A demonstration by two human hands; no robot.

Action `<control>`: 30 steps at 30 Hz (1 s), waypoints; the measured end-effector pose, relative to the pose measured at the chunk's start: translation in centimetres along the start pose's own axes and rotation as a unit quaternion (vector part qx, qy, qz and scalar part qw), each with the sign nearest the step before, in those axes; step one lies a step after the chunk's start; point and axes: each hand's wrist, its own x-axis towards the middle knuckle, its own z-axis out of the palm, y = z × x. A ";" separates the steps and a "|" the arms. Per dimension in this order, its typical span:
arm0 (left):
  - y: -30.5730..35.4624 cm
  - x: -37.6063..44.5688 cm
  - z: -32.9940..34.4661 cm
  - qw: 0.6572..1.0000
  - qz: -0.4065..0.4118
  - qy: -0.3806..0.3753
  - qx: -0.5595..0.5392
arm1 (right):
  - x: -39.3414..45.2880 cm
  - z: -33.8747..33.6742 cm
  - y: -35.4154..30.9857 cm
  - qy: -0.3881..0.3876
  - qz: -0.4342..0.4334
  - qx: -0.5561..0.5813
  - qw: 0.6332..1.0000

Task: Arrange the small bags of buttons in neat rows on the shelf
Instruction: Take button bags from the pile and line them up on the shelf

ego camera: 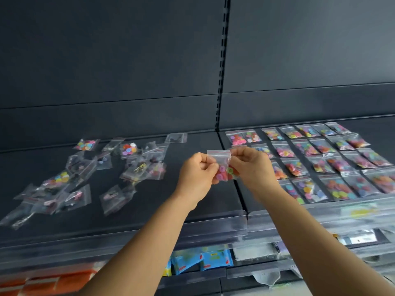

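left hand [197, 170]: pinching bag [222, 165] of buttons
right hand [250, 165]: pinching same bag
shelf [192, 201]: loose pile [85, 171] left, rows [320, 161] right

Left hand [197, 170] and right hand [251, 165] pinch one button bag [221, 165] above the shelf [192, 212].

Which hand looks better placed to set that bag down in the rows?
Probably the right hand: both hands pinch the bag, but the neat rows lie on its side, while the left hand is nearer the loose pile.
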 end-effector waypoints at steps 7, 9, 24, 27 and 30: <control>0.2 0.7 6.8 0.997 -0.010 0.058 0.054 | 1.6 -6.9 1.5 0.013 -0.009 -0.072 0.997; -0.1 1.2 7.9 0.991 -0.008 0.078 0.108 | 2.0 -8.5 1.8 0.023 -0.009 -0.087 0.996; -1.8 1.8 10.2 0.924 0.068 0.090 0.366 | 3.3 -11.5 3.7 0.029 0.001 -0.132 0.991; -2.1 1.4 9.4 0.899 0.150 -0.010 0.411 | 3.3 -11.0 3.8 0.028 0.003 -0.138 0.990; -2.5 1.4 9.6 0.889 0.167 -0.039 0.426 | 3.0 -10.5 3.8 0.026 0.006 -0.146 0.989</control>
